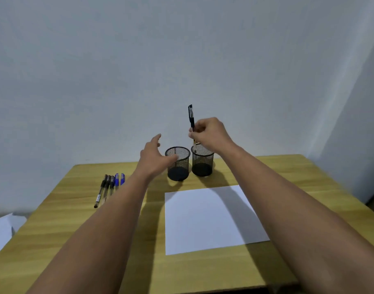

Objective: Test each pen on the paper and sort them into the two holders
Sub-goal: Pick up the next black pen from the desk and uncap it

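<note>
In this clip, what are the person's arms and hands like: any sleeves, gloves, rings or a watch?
Both forearms are bare along all that shows, with no sleeve in frame. The left hand and the right hand wear no gloves. No watch, band or bracelet shows at either wrist, and no ring on the fingers that can be seen. No markings or cables are visible on either arm.
</note>
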`<state>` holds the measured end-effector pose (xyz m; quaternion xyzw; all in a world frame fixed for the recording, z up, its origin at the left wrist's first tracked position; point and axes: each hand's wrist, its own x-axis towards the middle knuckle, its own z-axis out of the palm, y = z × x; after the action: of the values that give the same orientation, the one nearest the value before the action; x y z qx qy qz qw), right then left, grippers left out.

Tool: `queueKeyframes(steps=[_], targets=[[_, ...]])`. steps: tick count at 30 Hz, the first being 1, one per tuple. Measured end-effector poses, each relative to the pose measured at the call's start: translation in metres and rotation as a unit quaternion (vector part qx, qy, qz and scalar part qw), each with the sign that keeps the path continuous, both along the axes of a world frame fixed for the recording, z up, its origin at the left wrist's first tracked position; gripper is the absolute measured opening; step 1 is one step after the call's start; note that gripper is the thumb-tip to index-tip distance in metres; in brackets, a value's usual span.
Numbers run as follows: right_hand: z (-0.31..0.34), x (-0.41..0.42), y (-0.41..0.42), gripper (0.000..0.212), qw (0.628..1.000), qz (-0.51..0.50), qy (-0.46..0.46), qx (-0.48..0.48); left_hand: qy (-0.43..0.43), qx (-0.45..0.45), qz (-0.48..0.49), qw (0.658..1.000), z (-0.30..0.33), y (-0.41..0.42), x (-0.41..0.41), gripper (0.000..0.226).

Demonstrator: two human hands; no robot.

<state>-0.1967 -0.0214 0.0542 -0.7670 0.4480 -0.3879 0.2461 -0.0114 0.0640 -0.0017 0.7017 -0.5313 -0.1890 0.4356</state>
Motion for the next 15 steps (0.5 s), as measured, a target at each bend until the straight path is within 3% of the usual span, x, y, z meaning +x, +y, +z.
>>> queueKeyframes(steps=[3, 6, 8, 12, 15], targets=[[-0.002, 0.023, -0.023, 0.009, 1.000, -0.012, -0.001, -0.009, -0.015, 0.068, 0.013, 0.997, -0.024, -0.024, 0.008, 0.136], [-0.019, 0.047, -0.040, 0.016, 0.999, -0.017, 0.035, -0.005, 0.007, 0.087, 0.010, 0.996, -0.046, -0.047, 0.013, 0.147], [-0.033, 0.058, -0.048, 0.015, 0.998, -0.020, 0.067, 0.005, 0.017, 0.081, 0.008, 0.997, -0.059, -0.057, 0.016, 0.138], [-0.054, 0.070, -0.052, 0.012, 0.994, -0.027, 0.108, 0.017, 0.015, 0.035, 0.010, 0.999, -0.075, -0.068, 0.016, 0.077], [-0.065, 0.072, -0.049, 0.018, 0.990, -0.045, 0.132, 0.011, 0.016, 0.023, 0.005, 1.000, -0.076, -0.064, 0.013, 0.069]])
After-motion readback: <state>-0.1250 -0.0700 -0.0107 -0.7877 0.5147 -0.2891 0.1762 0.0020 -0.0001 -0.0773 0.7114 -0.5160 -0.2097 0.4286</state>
